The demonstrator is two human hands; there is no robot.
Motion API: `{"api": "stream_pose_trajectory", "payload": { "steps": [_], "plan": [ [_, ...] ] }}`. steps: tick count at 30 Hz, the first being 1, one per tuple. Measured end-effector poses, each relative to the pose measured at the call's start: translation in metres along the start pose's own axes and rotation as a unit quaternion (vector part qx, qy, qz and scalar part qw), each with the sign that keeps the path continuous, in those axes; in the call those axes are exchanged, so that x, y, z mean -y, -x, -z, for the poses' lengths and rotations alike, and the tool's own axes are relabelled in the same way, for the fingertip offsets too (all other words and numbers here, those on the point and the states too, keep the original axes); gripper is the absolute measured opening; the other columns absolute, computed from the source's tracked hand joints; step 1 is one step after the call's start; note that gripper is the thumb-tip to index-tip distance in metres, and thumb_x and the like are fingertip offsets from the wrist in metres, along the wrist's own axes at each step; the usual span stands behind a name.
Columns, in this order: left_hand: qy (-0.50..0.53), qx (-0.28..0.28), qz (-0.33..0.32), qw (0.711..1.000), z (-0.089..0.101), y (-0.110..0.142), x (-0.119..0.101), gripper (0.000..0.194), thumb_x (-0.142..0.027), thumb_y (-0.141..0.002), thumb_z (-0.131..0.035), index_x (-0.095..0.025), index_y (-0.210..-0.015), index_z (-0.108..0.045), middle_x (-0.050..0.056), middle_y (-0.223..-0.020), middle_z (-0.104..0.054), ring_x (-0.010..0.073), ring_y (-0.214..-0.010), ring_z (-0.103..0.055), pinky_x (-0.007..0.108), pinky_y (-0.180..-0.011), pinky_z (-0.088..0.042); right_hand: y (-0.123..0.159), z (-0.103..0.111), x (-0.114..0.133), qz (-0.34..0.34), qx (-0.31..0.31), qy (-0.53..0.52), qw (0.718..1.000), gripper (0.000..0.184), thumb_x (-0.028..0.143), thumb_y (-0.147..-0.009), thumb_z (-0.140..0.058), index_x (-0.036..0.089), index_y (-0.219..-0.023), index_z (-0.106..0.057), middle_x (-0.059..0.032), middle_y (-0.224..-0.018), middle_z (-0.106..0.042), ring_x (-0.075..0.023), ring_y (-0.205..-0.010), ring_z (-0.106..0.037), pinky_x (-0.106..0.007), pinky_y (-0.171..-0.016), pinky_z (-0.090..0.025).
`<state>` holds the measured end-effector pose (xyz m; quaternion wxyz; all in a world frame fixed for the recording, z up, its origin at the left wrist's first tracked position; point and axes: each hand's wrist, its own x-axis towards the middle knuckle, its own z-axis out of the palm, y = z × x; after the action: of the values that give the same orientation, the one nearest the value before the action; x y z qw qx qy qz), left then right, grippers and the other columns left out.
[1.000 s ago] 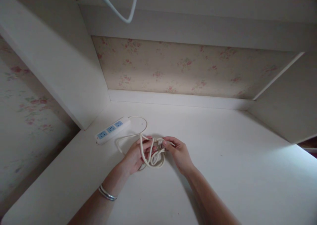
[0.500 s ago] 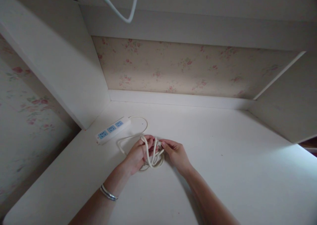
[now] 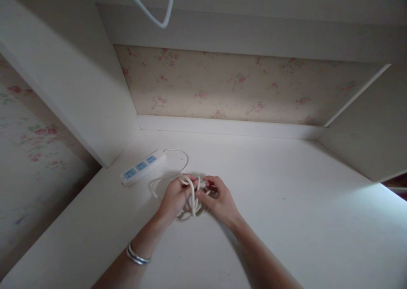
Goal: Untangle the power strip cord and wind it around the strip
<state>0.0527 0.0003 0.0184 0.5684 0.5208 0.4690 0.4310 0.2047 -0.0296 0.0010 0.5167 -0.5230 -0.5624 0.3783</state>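
Note:
A white power strip (image 3: 143,168) with three blue socket panels lies slantwise on the white desktop, left of my hands. Its thin white power cord (image 3: 193,198) loops out from the far end and runs into a loose bundle between my hands. My left hand (image 3: 176,195) is closed round the bundle's loops at the left. On the right, my right hand (image 3: 219,198) has its thumb against the loops and its fingers curled at the far side, around the cord. The cord's plug is mostly hidden among fingers and loops.
The desktop (image 3: 280,221) reaches back to a low white ledge (image 3: 232,126) before a flowered wall. White side panels stand at left (image 3: 79,77) and right (image 3: 362,132). From above hangs a white cable (image 3: 163,25).
My right hand has shifted slightly left, its thumb moving from a pinch near the plug onto the cord loops. My left hand keeps its hold. The view has shifted a little.

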Motion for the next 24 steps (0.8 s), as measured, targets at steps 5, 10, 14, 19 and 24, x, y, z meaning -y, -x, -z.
{"api": "stream_pose_trajectory", "payload": {
  "steps": [5, 10, 14, 19, 24],
  "plan": [
    [-0.070, -0.039, -0.056, 0.995, 0.004, -0.001, -0.001, 0.027, -0.039, -0.081, -0.060, -0.014, -0.085, -0.068, 0.002, -0.070, -0.066, 0.0135, -0.064, -0.059, 0.021, -0.059, -0.044, 0.001, -0.002, 0.000, 0.012, 0.005, 0.046, 0.999, 0.042, 0.032, -0.075, -0.067, 0.021, -0.115, -0.063, 0.0002, -0.079, -0.058, -0.0135, -0.072, -0.053, -0.027, -0.068, -0.045],
    [-0.040, -0.135, -0.094, 0.986, 0.015, -0.001, -0.008, 0.037, -0.045, -0.083, -0.059, -0.014, -0.101, -0.066, 0.004, -0.078, -0.069, 0.0148, -0.071, -0.064, 0.024, -0.066, -0.049, -0.002, 0.002, -0.007, 0.015, -0.035, 0.072, 0.997, 0.026, 0.031, -0.082, -0.058, 0.021, -0.103, -0.071, -0.0018, -0.078, -0.064, -0.0139, -0.070, -0.056, -0.027, -0.069, -0.045],
    [-0.018, -0.122, -0.127, 0.984, 0.014, 0.005, -0.016, 0.037, -0.043, -0.084, -0.061, -0.015, -0.108, -0.065, 0.007, -0.090, -0.071, 0.0158, -0.079, -0.067, 0.025, -0.075, -0.052, -0.006, 0.005, -0.007, 0.003, -0.039, 0.019, 0.999, 0.029, 0.039, -0.086, -0.056, 0.021, -0.104, -0.071, -0.0056, -0.097, -0.069, -0.0178, -0.088, -0.061, -0.031, -0.082, -0.046],
    [0.109, -0.031, -0.167, 0.979, 0.005, 0.013, -0.014, 0.035, -0.036, -0.084, -0.063, -0.016, -0.113, -0.062, 0.013, -0.121, -0.063, 0.0195, -0.091, -0.068, 0.034, -0.087, -0.055, -0.004, 0.015, 0.002, -0.004, -0.126, -0.052, 0.991, 0.030, 0.044, -0.089, -0.053, 0.019, -0.091, -0.071, -0.0030, -0.085, -0.065, -0.0139, -0.082, -0.056, -0.025, -0.074, -0.042],
    [0.053, 0.100, -0.172, 0.979, 0.007, 0.020, -0.013, 0.031, -0.030, -0.089, -0.057, -0.022, -0.119, -0.063, 0.011, -0.133, -0.056, 0.0221, -0.104, -0.065, 0.035, -0.093, -0.053, 0.006, 0.017, 0.011, -0.028, 0.009, -0.194, 0.980, 0.042, 0.050, -0.091, -0.047, 0.014, -0.083, -0.067, 0.0008, -0.060, -0.055, -0.0064, -0.048, -0.041, -0.020, -0.045, -0.029]
  ]
}}
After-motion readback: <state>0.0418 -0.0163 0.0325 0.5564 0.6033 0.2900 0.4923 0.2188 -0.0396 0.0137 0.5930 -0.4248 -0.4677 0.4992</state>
